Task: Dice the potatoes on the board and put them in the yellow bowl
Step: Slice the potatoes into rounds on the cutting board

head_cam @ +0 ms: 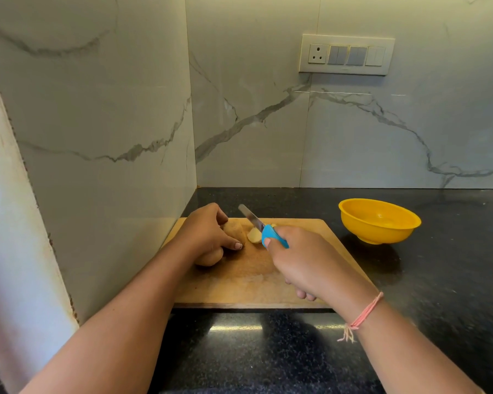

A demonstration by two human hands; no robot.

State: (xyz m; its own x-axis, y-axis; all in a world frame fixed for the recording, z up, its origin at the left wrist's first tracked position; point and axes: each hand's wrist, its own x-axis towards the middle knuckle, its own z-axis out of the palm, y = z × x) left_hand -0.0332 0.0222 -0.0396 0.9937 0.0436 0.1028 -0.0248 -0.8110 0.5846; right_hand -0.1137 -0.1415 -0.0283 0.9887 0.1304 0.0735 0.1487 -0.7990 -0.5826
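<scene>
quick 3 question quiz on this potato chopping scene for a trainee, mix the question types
1. True or false: the yellow bowl already holds diced potato.
2. Which hand grips the blue-handled knife? A) left B) right
3. Fill in: the left hand steadies a potato on the wooden ___.

Key: 1 false, it looks empty. 2 B, the right hand. 3 cutting board.

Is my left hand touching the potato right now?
Touching. The head view shows the left hand curled over the potato, holding it on the board.
</scene>
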